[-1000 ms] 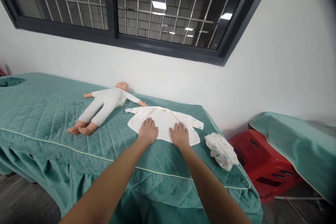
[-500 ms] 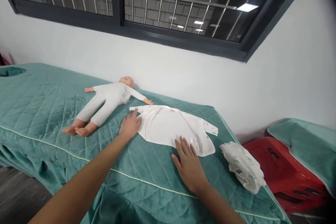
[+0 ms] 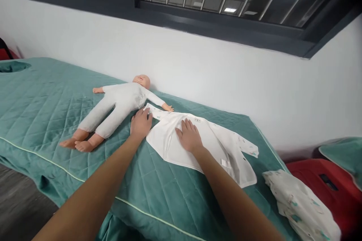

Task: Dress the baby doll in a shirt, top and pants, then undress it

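Observation:
A small white baby shirt with printed sleeves and a neck label lies spread on the green quilted cover. My left hand rests at the end of its left sleeve, fingers stretched over the cuff and not visibly closed. Flat on the upper body of the shirt is my right hand, fingers extended and holding nothing. Just beyond my left hand, a baby doll in a white bodysuit lies on its back, one hand close to the shirt's shoulder.
A bundled white printed cloth sits at the right edge of the green-covered bed. Beside it stands a red plastic stool, partly under green fabric. A white wall and barred window run along the back.
My right hand has moved from the shirt's lower hem up onto its middle. The left sleeve now angles further up beside my left hand. The view has shifted slightly.

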Available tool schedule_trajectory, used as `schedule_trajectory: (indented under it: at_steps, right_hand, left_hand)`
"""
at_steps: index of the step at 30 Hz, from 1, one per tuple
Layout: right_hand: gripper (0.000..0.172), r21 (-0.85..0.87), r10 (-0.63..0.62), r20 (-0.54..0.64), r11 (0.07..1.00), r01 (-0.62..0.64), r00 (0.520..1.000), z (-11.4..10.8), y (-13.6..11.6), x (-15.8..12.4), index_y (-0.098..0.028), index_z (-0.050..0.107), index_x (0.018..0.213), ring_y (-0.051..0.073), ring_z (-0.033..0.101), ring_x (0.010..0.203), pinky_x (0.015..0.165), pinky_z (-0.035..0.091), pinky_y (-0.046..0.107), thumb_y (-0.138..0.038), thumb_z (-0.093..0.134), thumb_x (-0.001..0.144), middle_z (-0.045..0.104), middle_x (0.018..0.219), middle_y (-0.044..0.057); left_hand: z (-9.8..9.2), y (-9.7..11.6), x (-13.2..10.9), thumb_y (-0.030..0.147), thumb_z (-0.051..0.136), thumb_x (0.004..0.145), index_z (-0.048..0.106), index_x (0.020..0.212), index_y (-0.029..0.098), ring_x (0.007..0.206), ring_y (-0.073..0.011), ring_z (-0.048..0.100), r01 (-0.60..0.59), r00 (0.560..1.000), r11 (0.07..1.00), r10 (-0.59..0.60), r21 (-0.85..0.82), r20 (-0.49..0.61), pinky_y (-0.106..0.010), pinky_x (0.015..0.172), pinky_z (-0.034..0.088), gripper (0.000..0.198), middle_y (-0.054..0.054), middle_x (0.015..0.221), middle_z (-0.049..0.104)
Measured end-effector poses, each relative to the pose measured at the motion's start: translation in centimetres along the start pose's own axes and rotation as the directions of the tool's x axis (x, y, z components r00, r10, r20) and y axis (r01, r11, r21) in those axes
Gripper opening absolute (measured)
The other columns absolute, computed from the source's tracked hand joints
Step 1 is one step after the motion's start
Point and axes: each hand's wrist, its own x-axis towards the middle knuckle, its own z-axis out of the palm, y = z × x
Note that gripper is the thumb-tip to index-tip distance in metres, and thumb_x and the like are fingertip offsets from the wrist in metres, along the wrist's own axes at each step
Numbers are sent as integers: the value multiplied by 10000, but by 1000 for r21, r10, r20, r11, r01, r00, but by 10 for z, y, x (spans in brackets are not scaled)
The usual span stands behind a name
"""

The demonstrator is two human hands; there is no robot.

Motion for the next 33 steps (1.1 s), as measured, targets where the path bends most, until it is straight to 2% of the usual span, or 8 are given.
schedule_trajectory:
  at_steps: [5, 11, 15, 20, 24, 29, 31, 33]
  right_hand:
    - [652, -12, -30, -10, 999, 30, 1000, 2, -1, 21, -72, 229, 1544, 265, 119, 1511, 1200, 140, 434, -440, 195, 1007, 144, 1636, 128]
    - [675, -33, -77, -13, 997, 77, 997, 3, 2, 24, -38, 200, 1544, 266, 91, 1515, 1196, 151, 435, -444, 213, 1004, 148, 1631, 151]
    - [686, -22, -188, -9, 982, 188, 982, 0, 1, 13, -55, 209, 1547, 271, 111, 1513, 1198, 161, 444, -477, 215, 1006, 152, 1631, 144]
    - [677, 19, -297, -24, 955, 297, 955, -4, -5, -19, -52, 263, 1532, 259, 125, 1512, 1210, 156, 447, -483, 194, 1015, 183, 1623, 138]
    - [674, 84, -354, -35, 931, 356, 934, -8, -13, -58, -44, 280, 1526, 253, 121, 1513, 1221, 146, 441, -484, 225, 1018, 179, 1619, 147]
    - [685, 316, -491, 45, 833, 454, 870, -26, -10, -118, -113, 316, 1525, 237, 121, 1514, 1237, 117, 436, -527, 387, 984, 172, 1623, 109]
    - [688, 500, -525, 123, 766, 405, 842, -37, 1, -134, -193, 316, 1531, 223, 204, 1497, 1231, 171, 421, -547, 453, 957, 228, 1616, 61]
    - [642, 632, -447, 154, 730, 260, 881, -46, 20, -140, -272, 342, 1519, 216, 315, 1457, 1199, 273, 413, -547, 464, 952, 316, 1590, 22]
  left_hand:
    - [1, 0, 1, 272, 381, 949, 682, 1118, 206, 1301, -244, 503, 52, 998, 998, -52, 19, -17, -401, 1086, 409, 352, -65, 1415, 561]
    - [1, 0, 1, 245, 435, 922, 675, 1131, 220, 1280, -238, 511, 47, 999, 998, -47, 42, -13, -381, 1073, 407, 319, -59, 1382, 588]
    - [1, 1, 0, 244, 432, 924, 665, 1133, 225, 1252, -244, 527, 55, 998, 997, -55, 62, -3, -384, 1053, 413, 314, -61, 1350, 609]
    - [1, 2, 0, 237, 423, 921, 653, 1130, 228, 1216, -242, 544, 53, 999, 995, -53, 80, -7, -386, 1027, 426, 310, -66, 1302, 635]
    - [0, 2, -2, 240, 415, 921, 648, 1119, 221, 1190, -250, 557, 48, 999, 996, -47, 75, -15, -385, 1009, 436, 306, -62, 1262, 655]
    - [-1, 2, -2, 247, 412, 917, 646, 1123, 215, 1182, -259, 560, 31, 1000, 998, -30, 63, -7, -392, 1001, 441, 314, -73, 1268, 652]
    - [0, 1, -2, 248, 413, 914, 648, 1123, 215, 1175, -266, 564, 30, 1000, 997, -29, 67, -10, -400, 991, 446, 316, -79, 1263, 654]
    - [0, 1, -1, 246, 411, 913, 650, 1120, 218, 1172, -269, 566, 37, 999, 997, -36, 71, -8, -401, 980, 452, 318, -81, 1254, 659]
